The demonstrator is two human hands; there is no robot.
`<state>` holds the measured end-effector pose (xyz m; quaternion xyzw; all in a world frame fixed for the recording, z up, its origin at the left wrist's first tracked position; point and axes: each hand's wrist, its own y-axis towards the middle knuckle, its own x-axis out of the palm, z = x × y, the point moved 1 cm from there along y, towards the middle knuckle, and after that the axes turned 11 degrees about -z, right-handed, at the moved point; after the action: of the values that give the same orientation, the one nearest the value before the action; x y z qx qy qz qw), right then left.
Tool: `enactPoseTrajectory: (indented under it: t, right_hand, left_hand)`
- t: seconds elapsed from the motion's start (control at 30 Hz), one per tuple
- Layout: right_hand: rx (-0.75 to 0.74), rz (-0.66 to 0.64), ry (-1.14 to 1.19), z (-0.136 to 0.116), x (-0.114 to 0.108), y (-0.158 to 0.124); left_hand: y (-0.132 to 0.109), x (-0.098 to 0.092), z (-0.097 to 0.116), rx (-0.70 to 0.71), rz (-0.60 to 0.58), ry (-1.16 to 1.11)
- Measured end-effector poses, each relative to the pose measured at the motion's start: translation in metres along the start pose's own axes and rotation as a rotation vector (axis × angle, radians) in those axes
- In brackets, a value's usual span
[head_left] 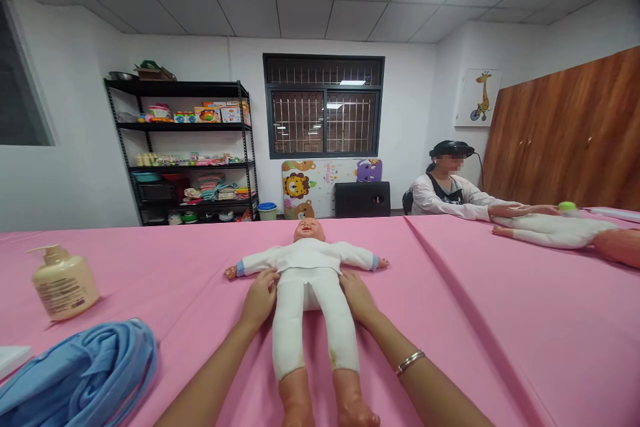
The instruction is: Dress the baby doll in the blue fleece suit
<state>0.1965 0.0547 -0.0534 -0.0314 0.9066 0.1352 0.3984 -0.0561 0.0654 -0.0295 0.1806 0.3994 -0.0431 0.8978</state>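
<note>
A baby doll (316, 287) lies on its back on the pink-covered table, head away from me, arms spread and legs toward me. It wears a white long-sleeved shirt (310, 255) with blue cuffs and white leggings-like covering; its feet are bare. At the shirt's lower left corner, by the doll's waist, my left hand (260, 297) has its fingers closed on the hem. My right hand (357, 295) does likewise at the opposite corner, a silver bracelet on that wrist. The fingertips of both hands are partly hidden against the doll's sides.
A beige pump bottle (66, 283) and a folded blue cloth (85, 373) lie at the left of the pink table (200, 340). Across on the right, a person (445, 187) touches another doll (560, 230). A black shelf (185, 127) stands behind.
</note>
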Motion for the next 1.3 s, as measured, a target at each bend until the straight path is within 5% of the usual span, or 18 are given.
enactPoseTrajectory:
  t: [0.1,0.27,0.5,0.63,0.8,0.97,1.3]
  right_hand:
    - [0.070,0.060,0.052,-0.001,0.000,0.001]
    - [0.152,0.259,0.144,-0.005,-0.006,0.001]
    - [0.261,0.058,0.302,0.001,-0.016,-0.004]
    - [0.155,-0.081,0.533,-0.010,-0.023,-0.006]
    - [0.078,-0.172,0.643,-0.020,-0.024,-0.005]
    - [0.078,-0.078,0.550,-0.008,-0.011,0.006]
    - [0.267,0.332,0.386,0.007,-0.010,-0.005]
  left_hand:
    - [0.001,0.000,0.001,0.001,-0.049,0.005]
    - [-0.001,0.000,0.004,-0.059,0.028,-0.072]
    - [-0.009,-0.002,0.021,-0.031,-0.093,-0.089]
    - [-0.016,-0.004,0.031,0.013,-0.203,-0.193]
    - [-0.018,-0.002,0.034,0.059,-0.180,-0.191]
    - [-0.015,0.001,0.033,0.013,-0.184,-0.159]
    - [-0.018,0.003,0.028,-0.068,-0.144,0.108]
